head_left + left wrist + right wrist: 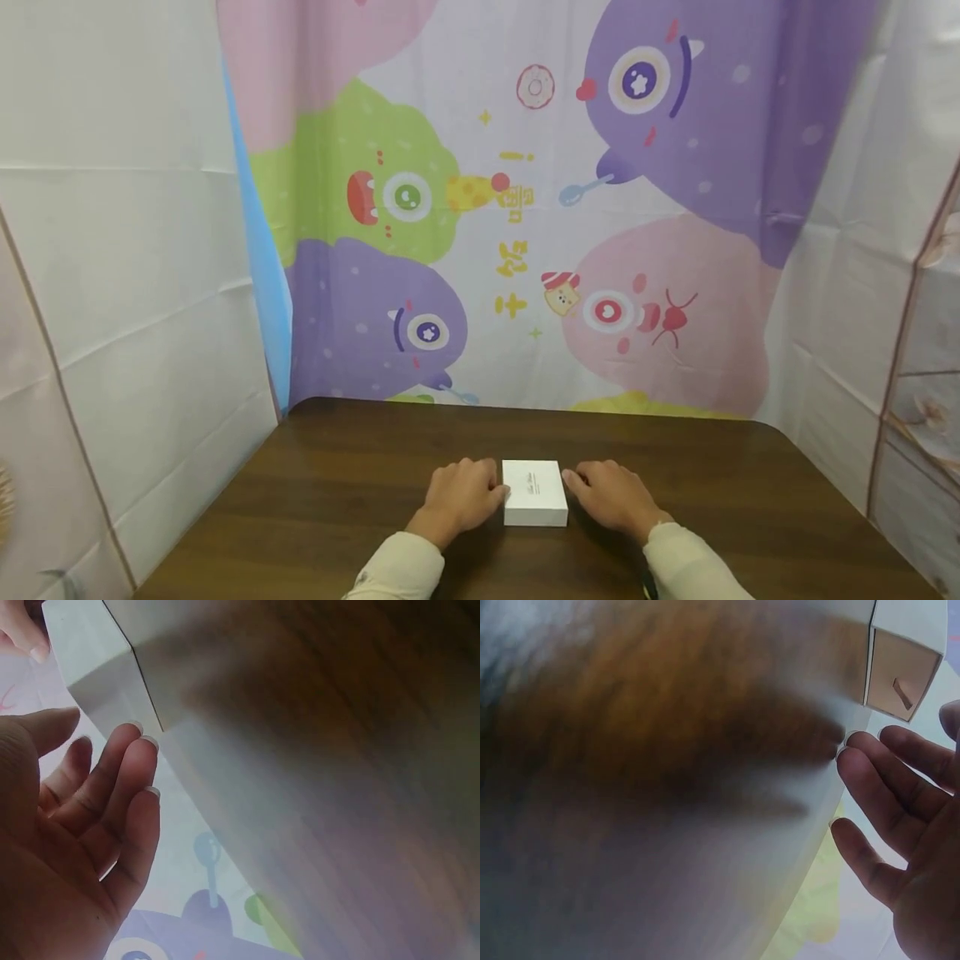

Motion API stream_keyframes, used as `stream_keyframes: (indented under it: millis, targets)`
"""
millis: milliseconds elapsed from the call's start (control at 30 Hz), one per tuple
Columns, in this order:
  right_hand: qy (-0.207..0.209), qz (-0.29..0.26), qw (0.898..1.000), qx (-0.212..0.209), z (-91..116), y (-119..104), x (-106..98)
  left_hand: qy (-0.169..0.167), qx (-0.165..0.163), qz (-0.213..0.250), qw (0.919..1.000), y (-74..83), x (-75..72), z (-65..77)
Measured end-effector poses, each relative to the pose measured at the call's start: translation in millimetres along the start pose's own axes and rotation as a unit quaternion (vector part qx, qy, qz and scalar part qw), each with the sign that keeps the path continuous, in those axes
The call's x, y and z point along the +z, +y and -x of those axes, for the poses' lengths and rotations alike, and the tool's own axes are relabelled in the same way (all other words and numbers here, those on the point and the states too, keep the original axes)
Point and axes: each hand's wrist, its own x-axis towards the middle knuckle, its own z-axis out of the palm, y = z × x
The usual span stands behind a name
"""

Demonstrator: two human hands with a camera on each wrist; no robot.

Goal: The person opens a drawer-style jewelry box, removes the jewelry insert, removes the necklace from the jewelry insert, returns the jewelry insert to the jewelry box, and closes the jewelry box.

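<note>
A small white box (534,490) with dark lettering on its top lies flat on the brown wooden table (337,450). My left hand (462,496) is at its left side, fingers loosely bent and holding nothing; whether the thumb touches the box I cannot tell. On the other side, my right hand (611,496) rests close to the box with relaxed fingers and an empty palm. The right wrist view shows a beige end face (892,664) of the box, set in a white sleeve, with a small pull tab (903,694) on it.
Behind the table hangs a curtain (495,367) printed with cartoon monsters. Pale cloth walls (142,250) stand at the left and right. The table's far edge runs along the foot of the curtain.
</note>
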Motion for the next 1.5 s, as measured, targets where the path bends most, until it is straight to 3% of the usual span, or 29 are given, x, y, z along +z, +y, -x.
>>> stream_keyframes:
  millis: [300, 500, 700, 933, 1067, 1500]
  targets:
    - [0.013, 0.007, 1.000, 0.002, -2.7, -0.4, -1.9, 0.010, 0.001, -0.015, 0.9998, 7.5, -0.5, -8.2]
    - [0.012, 0.003, 1.000, 0.001, -0.9, -3.3, -2.2, -0.004, 0.005, 0.000, 1.0000, 14.0, 1.7, -8.9]
    - [0.025, 0.010, 1.000, -0.001, -2.1, -5.2, -3.3, 0.004, 0.007, 0.000, 1.0000, 17.3, 1.4, -12.0]
    - [-0.001, -0.002, 1.000, -0.011, 1.6, -2.1, 0.1, -0.002, -0.008, 0.001, 1.0000, 22.8, 7.0, -7.9]
    - [0.004, -0.001, 1.000, -0.025, 1.4, -0.2, 1.1, 0.015, -0.003, -0.003, 0.9999, 24.7, 10.3, -7.6]
    - [-0.009, 0.002, 0.999, -0.033, -0.2, -5.9, -0.5, -0.002, -0.026, 0.003, 0.9996, 28.6, 3.8, -5.1]
